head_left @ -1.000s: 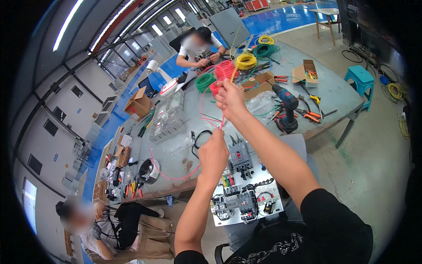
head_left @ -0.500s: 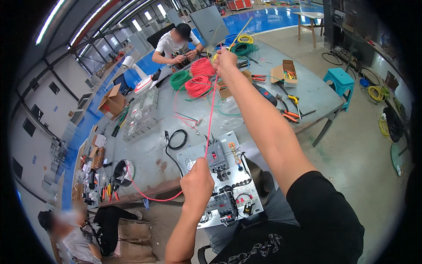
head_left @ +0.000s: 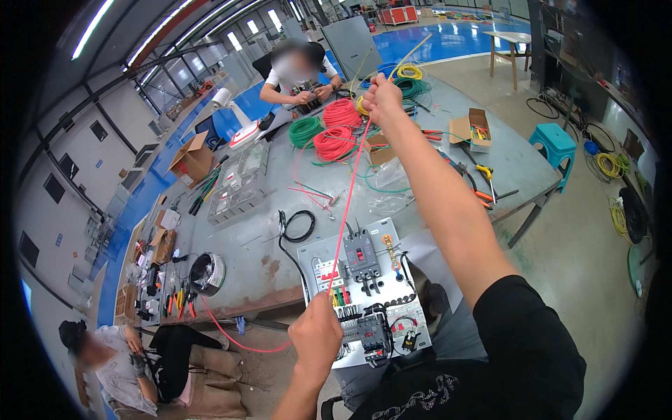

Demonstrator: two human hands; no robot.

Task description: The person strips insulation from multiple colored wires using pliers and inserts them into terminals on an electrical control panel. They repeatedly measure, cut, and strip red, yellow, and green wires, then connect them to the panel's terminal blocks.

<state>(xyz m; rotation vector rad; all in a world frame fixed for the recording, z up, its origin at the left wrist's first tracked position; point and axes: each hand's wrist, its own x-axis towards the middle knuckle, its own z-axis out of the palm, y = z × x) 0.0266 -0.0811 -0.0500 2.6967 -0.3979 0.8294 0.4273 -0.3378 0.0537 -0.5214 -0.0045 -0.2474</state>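
Note:
A thin red wire runs straight and taut between my two hands. My left hand is closed round it low down, beside the left edge of a metal mounting plate on my lap. From that hand the wire's tail sags left below the table edge. My right hand, arm stretched far out over the table, pinches the wire's far part. On the plate sit a large grey circuit breaker, a small white breaker with red levers, a black contactor and short black wires.
Red wire coils and a green coil lie on the grey table. Pliers and a yellow-handled tool are at right, near an open carton. One person works across the table; another sits at lower left.
My left hand has moved down toward me, uncovering the small white breaker. A longer stretch of red wire shows between my hands. The whole view has shifted slightly.

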